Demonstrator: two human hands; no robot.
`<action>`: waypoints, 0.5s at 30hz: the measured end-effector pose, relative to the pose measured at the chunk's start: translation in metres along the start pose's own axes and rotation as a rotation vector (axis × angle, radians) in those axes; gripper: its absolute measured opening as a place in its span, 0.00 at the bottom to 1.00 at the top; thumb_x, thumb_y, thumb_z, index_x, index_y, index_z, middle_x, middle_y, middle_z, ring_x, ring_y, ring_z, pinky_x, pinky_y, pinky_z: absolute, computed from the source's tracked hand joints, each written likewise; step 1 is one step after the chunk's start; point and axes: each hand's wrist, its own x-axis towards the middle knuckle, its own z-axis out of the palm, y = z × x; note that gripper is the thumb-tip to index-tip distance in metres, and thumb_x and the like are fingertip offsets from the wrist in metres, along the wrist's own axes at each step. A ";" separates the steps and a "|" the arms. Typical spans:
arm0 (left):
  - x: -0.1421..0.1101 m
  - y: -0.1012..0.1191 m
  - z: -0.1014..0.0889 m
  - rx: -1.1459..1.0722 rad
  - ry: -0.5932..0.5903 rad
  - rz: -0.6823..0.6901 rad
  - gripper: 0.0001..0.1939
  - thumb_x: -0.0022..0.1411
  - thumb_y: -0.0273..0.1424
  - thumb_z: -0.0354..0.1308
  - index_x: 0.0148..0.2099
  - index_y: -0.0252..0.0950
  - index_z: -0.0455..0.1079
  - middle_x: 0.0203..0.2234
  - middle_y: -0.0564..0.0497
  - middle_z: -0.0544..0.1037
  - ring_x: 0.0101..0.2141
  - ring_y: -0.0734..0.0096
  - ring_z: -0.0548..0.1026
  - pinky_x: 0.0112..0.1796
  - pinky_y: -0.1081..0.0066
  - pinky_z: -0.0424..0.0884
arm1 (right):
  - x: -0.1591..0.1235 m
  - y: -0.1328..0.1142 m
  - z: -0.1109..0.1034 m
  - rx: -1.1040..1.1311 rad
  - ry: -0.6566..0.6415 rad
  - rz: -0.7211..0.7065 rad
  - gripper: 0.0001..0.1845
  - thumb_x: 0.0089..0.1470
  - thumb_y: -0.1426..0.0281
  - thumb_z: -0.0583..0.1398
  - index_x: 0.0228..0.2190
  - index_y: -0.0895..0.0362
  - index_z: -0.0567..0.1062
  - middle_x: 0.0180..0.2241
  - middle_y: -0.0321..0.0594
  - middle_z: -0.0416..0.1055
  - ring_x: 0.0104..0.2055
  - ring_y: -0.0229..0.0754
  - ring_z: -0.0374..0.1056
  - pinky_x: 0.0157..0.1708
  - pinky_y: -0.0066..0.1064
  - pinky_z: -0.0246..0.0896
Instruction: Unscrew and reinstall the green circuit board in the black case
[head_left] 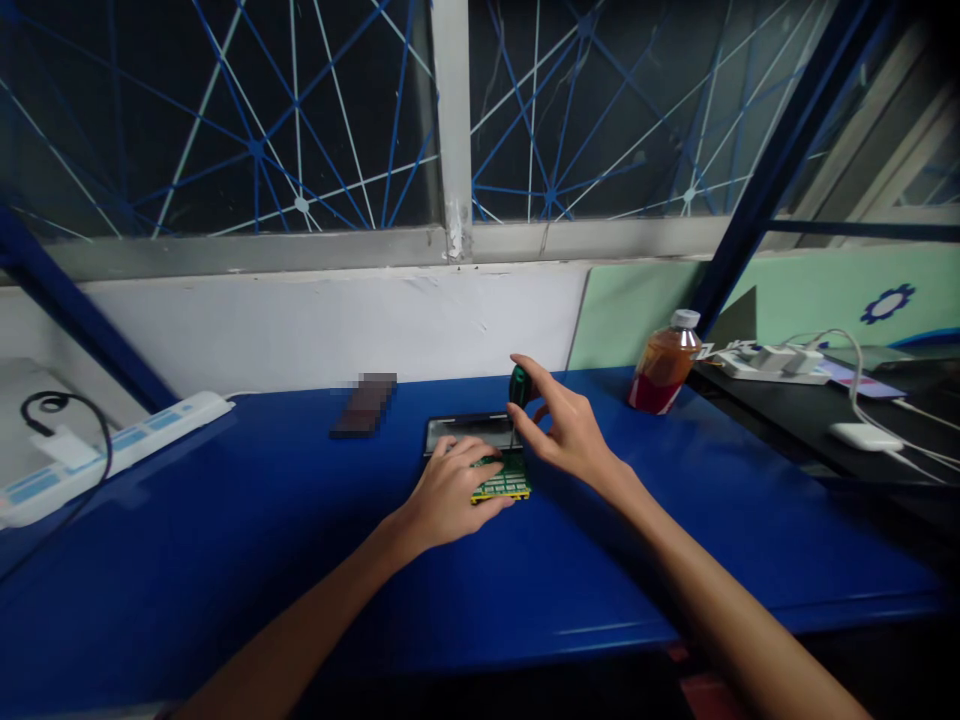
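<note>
My right hand (562, 415) pinches the green-and-black handle of a screwdriver (519, 385) between thumb and fingers. The screwdriver stands nearly upright, its thin shaft pointing down at a green circuit board (510, 480). Rows of pale rectangles and a yellow front edge show on the board. My left hand (454, 490) grips the board from the left, thumb along its near edge and fingers over its top, so much of it is covered. Just behind lies a shallow black case (457, 430) with a grey inside. Whether the screwdriver's tip touches the board is hard to see.
On the blue table (360, 580), a dark blurred-out slab (365, 405) lies behind to the left. A white power strip (120, 455) sits at the left. At the right stand a drink bottle (666, 365) and a black surface holding chargers and cables (866, 437).
</note>
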 end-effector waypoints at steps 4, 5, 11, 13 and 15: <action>0.000 0.000 -0.001 0.002 0.000 -0.001 0.16 0.59 0.40 0.60 0.47 0.39 0.73 0.46 0.47 0.76 0.49 0.55 0.70 0.48 0.51 0.62 | 0.000 -0.002 0.000 -0.023 -0.004 -0.020 0.30 0.59 0.64 0.54 0.61 0.54 0.55 0.36 0.42 0.71 0.32 0.42 0.67 0.32 0.35 0.68; 0.000 0.001 -0.001 0.002 -0.002 -0.002 0.16 0.59 0.40 0.60 0.47 0.39 0.73 0.46 0.47 0.76 0.49 0.55 0.70 0.47 0.51 0.62 | 0.001 -0.003 0.000 -0.022 -0.017 -0.024 0.30 0.59 0.64 0.54 0.61 0.54 0.55 0.38 0.43 0.70 0.33 0.42 0.68 0.32 0.35 0.68; 0.000 0.000 0.000 -0.011 0.004 0.002 0.16 0.58 0.39 0.61 0.48 0.40 0.73 0.46 0.47 0.76 0.49 0.55 0.70 0.48 0.51 0.62 | 0.000 -0.001 0.000 -0.030 -0.005 -0.006 0.31 0.59 0.64 0.53 0.61 0.54 0.54 0.35 0.42 0.70 0.31 0.42 0.67 0.32 0.36 0.68; -0.001 -0.001 0.001 -0.013 0.007 0.002 0.16 0.59 0.40 0.61 0.48 0.40 0.73 0.46 0.47 0.76 0.49 0.55 0.70 0.48 0.51 0.62 | -0.001 0.000 0.001 -0.039 0.000 -0.009 0.30 0.59 0.64 0.54 0.61 0.54 0.55 0.35 0.42 0.71 0.31 0.42 0.68 0.33 0.36 0.68; -0.001 -0.001 0.001 -0.015 0.005 0.003 0.16 0.59 0.40 0.61 0.48 0.40 0.73 0.46 0.47 0.76 0.49 0.55 0.70 0.48 0.51 0.62 | -0.001 0.000 0.001 -0.030 0.001 -0.009 0.31 0.59 0.65 0.54 0.61 0.53 0.54 0.38 0.43 0.71 0.31 0.41 0.68 0.32 0.35 0.68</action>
